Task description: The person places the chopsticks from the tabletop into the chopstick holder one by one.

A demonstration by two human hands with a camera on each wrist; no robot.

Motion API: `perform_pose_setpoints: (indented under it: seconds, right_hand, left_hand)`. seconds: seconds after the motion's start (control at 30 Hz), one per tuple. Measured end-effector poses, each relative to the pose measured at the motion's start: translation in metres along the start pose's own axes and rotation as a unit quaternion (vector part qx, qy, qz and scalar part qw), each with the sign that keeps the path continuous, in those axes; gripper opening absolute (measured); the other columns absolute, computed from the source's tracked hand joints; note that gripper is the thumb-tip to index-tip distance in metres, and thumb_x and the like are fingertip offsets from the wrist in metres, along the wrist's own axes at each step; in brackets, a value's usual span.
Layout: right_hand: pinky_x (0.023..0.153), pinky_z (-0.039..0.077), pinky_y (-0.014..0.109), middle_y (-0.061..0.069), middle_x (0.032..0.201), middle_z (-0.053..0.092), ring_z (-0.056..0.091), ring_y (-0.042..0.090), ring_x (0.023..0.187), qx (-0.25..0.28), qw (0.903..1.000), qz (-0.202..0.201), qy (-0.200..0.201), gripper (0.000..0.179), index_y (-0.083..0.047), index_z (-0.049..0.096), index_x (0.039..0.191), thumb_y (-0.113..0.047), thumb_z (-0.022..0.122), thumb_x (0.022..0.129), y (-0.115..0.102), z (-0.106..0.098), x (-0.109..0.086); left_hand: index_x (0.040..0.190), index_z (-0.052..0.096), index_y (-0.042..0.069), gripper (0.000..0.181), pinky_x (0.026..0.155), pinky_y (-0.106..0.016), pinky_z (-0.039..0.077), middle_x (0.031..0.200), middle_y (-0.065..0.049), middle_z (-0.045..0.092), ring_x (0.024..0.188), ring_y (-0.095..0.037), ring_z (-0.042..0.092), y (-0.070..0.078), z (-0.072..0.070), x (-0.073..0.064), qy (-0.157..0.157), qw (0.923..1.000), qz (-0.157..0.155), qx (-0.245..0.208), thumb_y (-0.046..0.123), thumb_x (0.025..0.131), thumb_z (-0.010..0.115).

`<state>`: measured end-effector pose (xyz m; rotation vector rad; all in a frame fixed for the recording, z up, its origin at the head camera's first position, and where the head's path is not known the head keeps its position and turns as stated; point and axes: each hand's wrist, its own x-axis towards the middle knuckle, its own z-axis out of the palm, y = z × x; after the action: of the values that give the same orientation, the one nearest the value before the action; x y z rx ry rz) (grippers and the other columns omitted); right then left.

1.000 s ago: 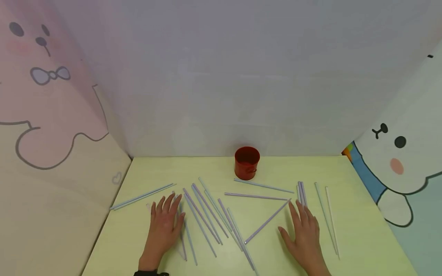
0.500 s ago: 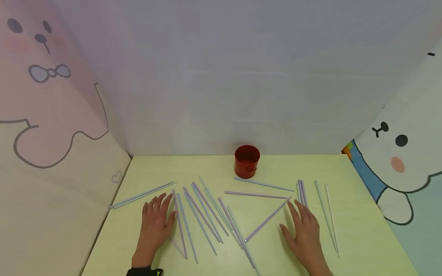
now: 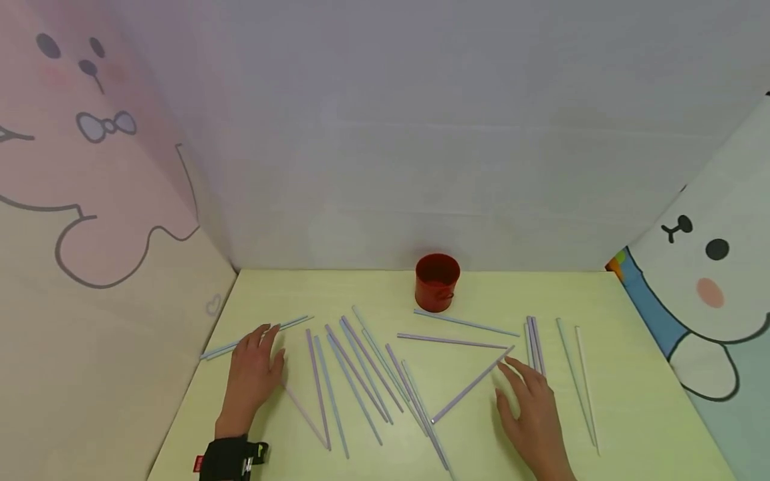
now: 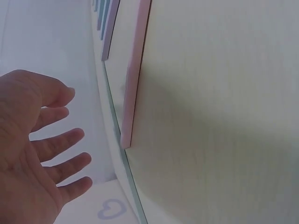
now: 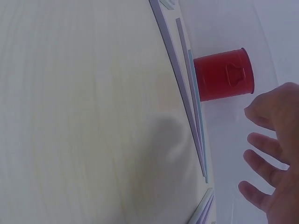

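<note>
My left hand [image 3: 251, 371] hovers at the left of the table, its fingertips overlapping a pair of light-blue sticks [image 3: 295, 322] in the head view. Its fingers are spread and loosely bent, holding nothing, as the left wrist view also shows. Just right of its thumb lies a thin pink stick [image 3: 305, 415], seen large in the left wrist view. My right hand [image 3: 532, 414] is relaxed and holds nothing. Its fingertips come close to the upper end of a slanted purple stick [image 3: 472, 385]. Beyond them lies a small bundle of purple and blue sticks [image 3: 535, 344].
A red bucket [image 3: 434, 297] with a small handle stands near the back wall. Several blue and purple sticks [image 3: 361, 374] fan out across the middle of the pale yellow table [image 3: 289, 287]. A green stick [image 3: 574, 381] and a white stick [image 3: 586, 387] lie at the right.
My left hand has moved left, off the purple and blue sticks and over to the light-blue pair, uncovering more of the pink stick. The right hand has barely moved. The head view has shifted slightly.
</note>
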<state>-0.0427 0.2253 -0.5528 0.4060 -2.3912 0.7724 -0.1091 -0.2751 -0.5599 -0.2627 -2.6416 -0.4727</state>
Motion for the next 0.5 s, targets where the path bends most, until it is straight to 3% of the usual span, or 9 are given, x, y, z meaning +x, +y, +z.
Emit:
perform_pose_setpoints:
  seconds: [0.23, 0.5]
  right_hand:
    - [0.083, 0.041, 0.051, 0.017, 0.115, 0.067, 0.056, 0.036, 0.104, 0.022, 0.9993, -0.023, 0.022, 0.045, 0.003, 0.07, 0.112, 0.001, 0.072, 0.067, -0.007, 0.002, 0.003]
    - [0.087, 0.041, 0.044, 0.011, 0.116, 0.068, 0.057, 0.03, 0.106, 0.029, 0.9994, -0.019, 0.009, 0.044, -0.002, 0.071, 0.113, 0.001, 0.071, 0.07, -0.014, 0.004, 0.003]
  left_hand:
    - [0.122, 0.062, -0.004, 0.044, 0.077, -0.065, 0.042, 0.11, -0.028, 0.061, 0.098, -0.054, 0.051, -0.021, -0.002, 0.016, -0.014, 0.9999, 0.003, -0.001, 0.003, 0.081, 0.073]
    - [0.118, 0.066, -0.002, 0.033, 0.073, -0.064, 0.043, 0.109, -0.028, 0.06, 0.095, -0.053, 0.051, -0.04, 0.003, 0.019, -0.056, 0.9983, -0.015, 0.009, 0.002, 0.085, 0.069]
